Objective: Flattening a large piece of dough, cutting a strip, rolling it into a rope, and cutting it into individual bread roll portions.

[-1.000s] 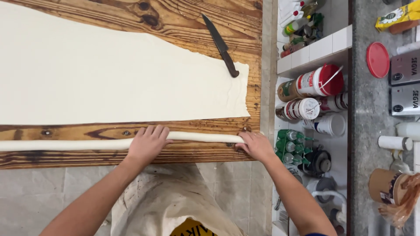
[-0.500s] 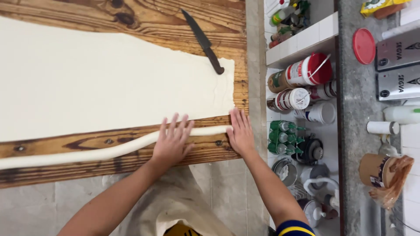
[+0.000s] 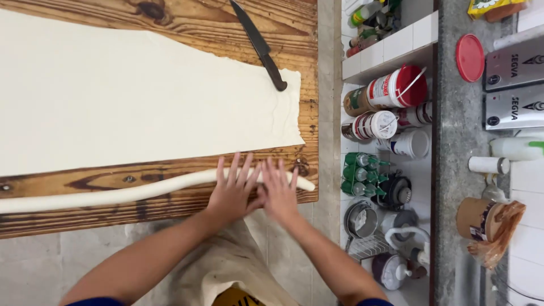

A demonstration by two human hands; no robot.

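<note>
A long thin rope of pale dough (image 3: 113,195) lies along the near edge of a wooden board (image 3: 187,22). Both of my palms press flat on its right end, side by side with fingers spread. My left hand (image 3: 232,190) covers the rope a little left of my right hand (image 3: 279,190). The rope's tip pokes out past my right hand near the board's right edge. Behind the rope, a wide flat sheet of dough (image 3: 141,96) covers most of the board.
A black-handled knife (image 3: 260,45) lies at the sheet's far right corner. Right of the board, shelves hold jars, tins (image 3: 391,88) and green bottles (image 3: 360,173). A stone counter further right carries a red lid (image 3: 469,56) and a paper cup (image 3: 473,218).
My hands have come together from apart and slid forward over the rope's right end. The rope's right part has bent toward the dough sheet.
</note>
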